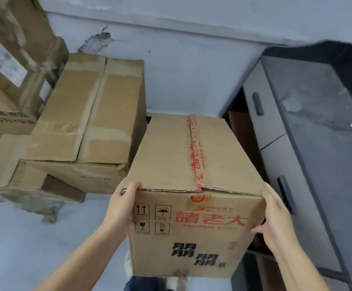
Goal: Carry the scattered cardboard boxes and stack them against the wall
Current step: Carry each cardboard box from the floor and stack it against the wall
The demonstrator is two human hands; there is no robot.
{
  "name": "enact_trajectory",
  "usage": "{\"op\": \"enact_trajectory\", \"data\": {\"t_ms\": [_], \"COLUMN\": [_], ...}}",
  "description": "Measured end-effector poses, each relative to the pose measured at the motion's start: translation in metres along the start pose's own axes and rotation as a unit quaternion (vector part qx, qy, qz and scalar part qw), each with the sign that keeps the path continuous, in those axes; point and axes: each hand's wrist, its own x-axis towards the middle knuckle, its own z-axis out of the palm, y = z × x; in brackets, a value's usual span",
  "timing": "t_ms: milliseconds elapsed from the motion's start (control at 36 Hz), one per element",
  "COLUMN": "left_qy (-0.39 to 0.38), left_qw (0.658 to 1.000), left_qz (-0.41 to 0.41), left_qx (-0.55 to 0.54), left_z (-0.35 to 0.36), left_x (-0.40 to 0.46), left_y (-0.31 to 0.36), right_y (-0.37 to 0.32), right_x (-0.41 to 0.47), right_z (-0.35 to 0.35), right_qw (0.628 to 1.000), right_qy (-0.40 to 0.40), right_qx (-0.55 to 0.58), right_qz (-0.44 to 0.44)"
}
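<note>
We hold a cardboard box [194, 185] between both hands, its long axis pointing away from us toward the pale wall [192, 70]. Its top seam is sealed with red-printed tape [195, 148], and the near face carries red characters, black characters below them and four small handling symbols.

Our left hand [121, 208] presses against the box's left near edge, thumb hooked over the top corner; the other fingers go round the side out of view, so we cannot tell how they lie. Our right hand [273, 219] lies flat on the right near edge, fingers [272, 203] straight and pressed together along the side, thumb on the front face.

Whether the box rests on the floor or is lifted, we cannot tell. It sits just beside a plain taped box [91, 110] on the left, which rests on top of another carton [82, 175]. More cartons [5, 80] are piled at the far left against the wall. On the right stands a grey cabinet [276, 148] with dark drawer handles and a dusty dark top. The floor [34, 238] is pale.
</note>
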Motion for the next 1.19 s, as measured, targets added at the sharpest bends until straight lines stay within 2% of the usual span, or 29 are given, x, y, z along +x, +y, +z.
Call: {"op": "enact_trajectory", "data": {"t_ms": [194,306,389,528,639,694,750,861,1056,1194], "left_qy": [0.057,0.098,0.119,0.139,0.107,0.097,0.103,0.116,0.139,0.129], "left_qw": [0.998,0.995,0.993,0.985,0.958,0.943,0.937,0.939,0.936,0.949], "left_qz": [0.019,0.016,0.011,-0.091,-0.188,-0.203,-0.206,-0.193,-0.164,-0.153], "left_qx": [-0.008,-0.025,-0.016,-0.040,-0.190,-0.246,-0.263,-0.259,-0.278,-0.242], "left_z": [0.046,0.057,0.053,0.045,0.043,0.044,0.046,0.062,0.102,0.119], "left_x": [0.095,0.134,0.149,0.154,0.167,0.178,0.191,0.225,0.294,0.302], "left_y": [-0.040,-0.076,-0.109,-0.148,-0.157,-0.158,-0.156,-0.137,-0.089,-0.099], "right_y": [0.038,0.076,0.108,0.141,0.149,0.149,0.148,0.137,0.108,0.113], "right_x": [0.112,0.148,0.160,0.167,0.184,0.199,0.213,0.243,0.299,0.310], "right_z": [0.045,0.067,0.069,0.073,0.083,0.085,0.089,0.112,0.172,0.162], "right_qw": [0.999,0.997,0.997,0.991,0.977,0.964,0.957,0.961,0.978,0.982], "right_qy": [-0.031,-0.042,-0.015,-0.001,-0.007,-0.012,-0.031,-0.048,-0.073,-0.074], "right_qx": [0.022,0.049,0.058,0.077,0.059,0.061,0.078,0.105,0.067,0.051], "right_qz": [-0.004,0.037,0.051,0.106,0.204,0.259,0.277,0.253,0.186,0.163]}}
